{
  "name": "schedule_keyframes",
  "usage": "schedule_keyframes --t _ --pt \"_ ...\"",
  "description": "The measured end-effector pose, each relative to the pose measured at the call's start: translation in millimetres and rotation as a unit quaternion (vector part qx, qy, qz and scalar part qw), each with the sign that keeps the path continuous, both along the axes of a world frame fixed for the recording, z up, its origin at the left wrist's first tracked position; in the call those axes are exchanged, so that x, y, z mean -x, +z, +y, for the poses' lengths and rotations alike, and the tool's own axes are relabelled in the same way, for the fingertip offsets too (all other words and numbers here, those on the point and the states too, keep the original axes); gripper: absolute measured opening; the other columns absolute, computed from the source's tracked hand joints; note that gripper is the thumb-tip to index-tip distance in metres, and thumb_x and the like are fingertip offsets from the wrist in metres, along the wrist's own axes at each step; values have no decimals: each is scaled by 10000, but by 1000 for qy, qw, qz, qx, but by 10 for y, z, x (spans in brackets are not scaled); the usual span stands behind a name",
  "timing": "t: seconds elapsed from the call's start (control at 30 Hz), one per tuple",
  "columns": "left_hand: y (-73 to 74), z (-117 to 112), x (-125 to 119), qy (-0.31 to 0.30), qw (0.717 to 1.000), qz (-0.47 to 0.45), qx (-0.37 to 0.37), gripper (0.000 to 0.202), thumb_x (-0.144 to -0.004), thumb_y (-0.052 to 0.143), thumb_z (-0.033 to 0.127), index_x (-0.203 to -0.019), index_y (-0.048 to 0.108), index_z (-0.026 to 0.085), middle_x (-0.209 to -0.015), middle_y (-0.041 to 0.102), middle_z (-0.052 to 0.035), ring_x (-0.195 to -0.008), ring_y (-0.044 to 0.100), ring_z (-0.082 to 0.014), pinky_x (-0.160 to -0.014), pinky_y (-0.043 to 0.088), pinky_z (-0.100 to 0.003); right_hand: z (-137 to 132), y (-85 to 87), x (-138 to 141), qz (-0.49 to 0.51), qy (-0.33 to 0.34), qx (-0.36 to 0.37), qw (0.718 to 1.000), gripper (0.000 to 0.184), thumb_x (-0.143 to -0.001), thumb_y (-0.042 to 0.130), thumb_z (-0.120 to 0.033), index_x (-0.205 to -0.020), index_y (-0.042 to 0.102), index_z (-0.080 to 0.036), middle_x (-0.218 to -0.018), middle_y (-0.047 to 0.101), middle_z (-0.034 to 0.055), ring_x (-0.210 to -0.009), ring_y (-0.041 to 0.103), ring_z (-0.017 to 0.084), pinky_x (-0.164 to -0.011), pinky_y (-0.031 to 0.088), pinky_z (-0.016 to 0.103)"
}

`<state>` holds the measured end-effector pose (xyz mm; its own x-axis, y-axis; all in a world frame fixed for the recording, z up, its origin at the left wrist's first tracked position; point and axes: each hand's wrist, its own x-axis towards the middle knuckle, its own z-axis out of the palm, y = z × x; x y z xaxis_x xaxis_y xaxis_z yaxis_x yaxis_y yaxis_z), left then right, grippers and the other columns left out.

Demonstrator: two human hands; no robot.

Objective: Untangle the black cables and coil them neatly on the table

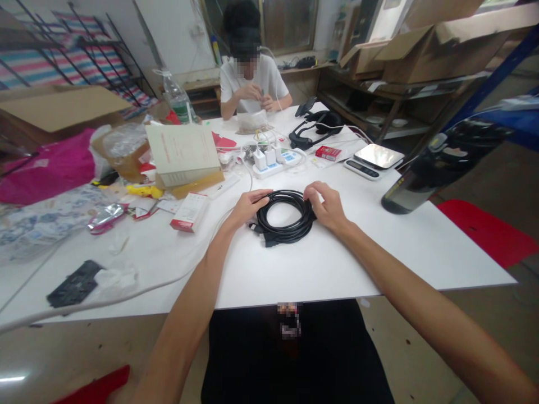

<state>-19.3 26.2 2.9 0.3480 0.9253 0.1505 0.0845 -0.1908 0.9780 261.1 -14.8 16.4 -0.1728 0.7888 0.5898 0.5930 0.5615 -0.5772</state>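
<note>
A coil of black cable [290,230] lies flat on the white table [320,264], right in front of me. My left hand [246,207] rests on the coil's left side, its fingers laid over the top loop and curled onto it. My right hand [326,207] grips the coil's right side, fingers bent around the strands. The cable's plug ends stick out at the coil's lower left, just below my left hand.
A white power strip [275,163] with chargers sits behind the coil. A digital scale [373,160], a small red box [328,152], a red-and-white box [189,212], a booklet [183,151] and a dark bottle [438,168] stand around. Another person [250,78] works at the far end.
</note>
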Motion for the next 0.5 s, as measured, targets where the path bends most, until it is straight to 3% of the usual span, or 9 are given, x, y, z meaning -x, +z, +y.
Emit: schedule_keyframes --t 0.2,0.3,0.5 --pt "55 -47 -46 4 999 42 -35 572 -940 746 668 -1234 849 188 -1304 818 -119 -1267 723 -348 -1169 513 -470 116 33 -157 134 -117 43 983 757 -1059 214 -807 -782 587 -208 -779 636 66 -800 604 183 -832 479 322" --pt "33 -32 -82 28 999 -9 -24 586 -925 753 694 -1172 847 171 -1264 825 -140 -1258 733 -331 -1184 510 -466 146 12 -169 165 -146 64 973 767 -1045 240 -830 -758 583 -208 -719 609 52 -739 585 173 -777 463 313" --pt "-63 84 -50 113 979 -157 64 560 -894 822 624 -1216 763 170 -1274 801 -172 -1188 766 -275 -1124 552 -461 124 -2 -140 173 -131 65 974 752 -1047 308 -816 -699 573 -204 -644 558 35 -663 539 155 -720 431 308"
